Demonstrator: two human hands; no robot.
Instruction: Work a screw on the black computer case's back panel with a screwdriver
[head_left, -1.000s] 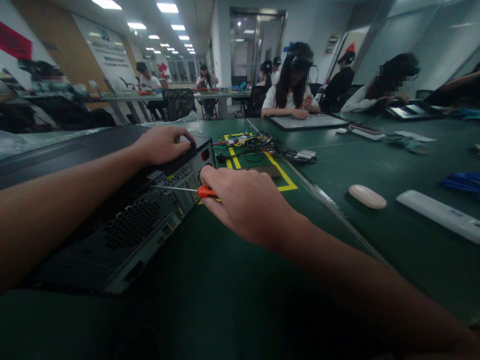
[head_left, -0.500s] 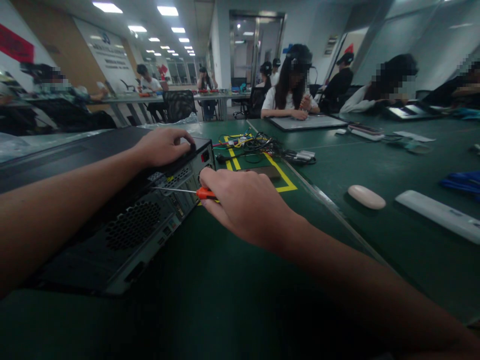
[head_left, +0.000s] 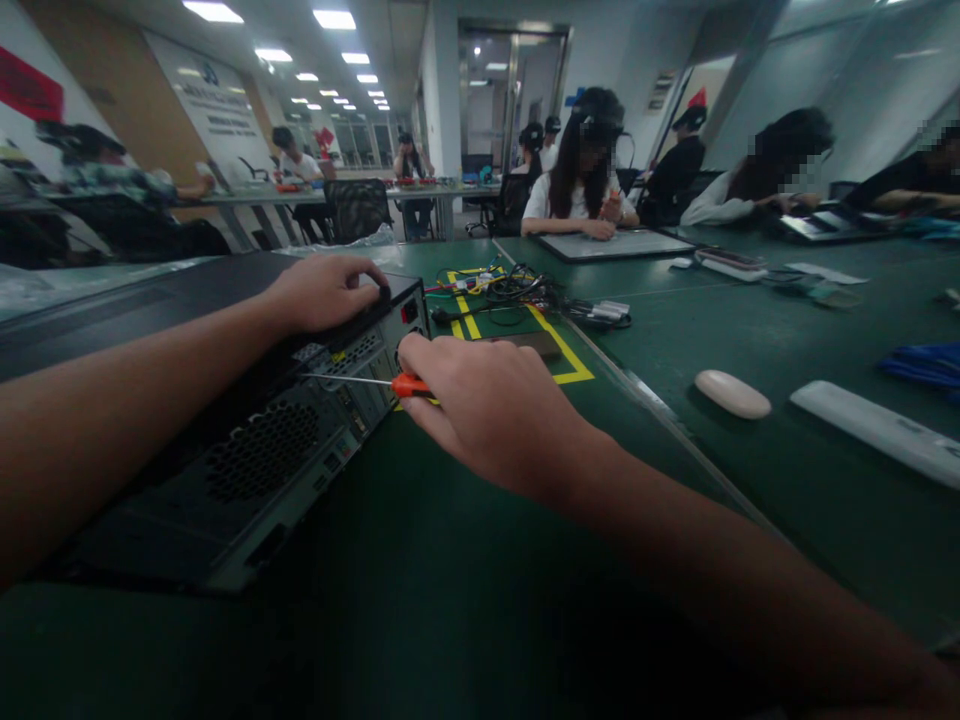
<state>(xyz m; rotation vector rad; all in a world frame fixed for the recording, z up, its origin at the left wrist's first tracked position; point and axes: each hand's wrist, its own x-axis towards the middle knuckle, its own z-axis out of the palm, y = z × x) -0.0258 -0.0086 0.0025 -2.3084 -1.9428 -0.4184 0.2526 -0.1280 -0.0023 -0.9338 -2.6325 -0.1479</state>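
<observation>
A black computer case [head_left: 247,450] lies on the green table at the left, its rear panel with a honeycomb vent and ports facing me. My left hand [head_left: 326,290] rests on top near the rear edge, thumb and forefinger bent with a gap between them; its other fingers are mostly hidden. My right hand [head_left: 495,410] is closed round the orange handle of a screwdriver [head_left: 409,386]. The thin shaft points left to the rear panel, above the vent. Whether the tip touches a screw cannot be made out.
Behind my right hand lie a tangle of cables [head_left: 525,288] and yellow tape marks [head_left: 574,377]. To the right are a pale oval case [head_left: 732,393], a white bar-shaped object [head_left: 877,425] and blue cloth-like material [head_left: 926,365]. Across the table a person works over a flat panel [head_left: 615,246].
Both hands, the screwdriver and the computer case hold nearly the same positions. The view has shifted very slightly.
</observation>
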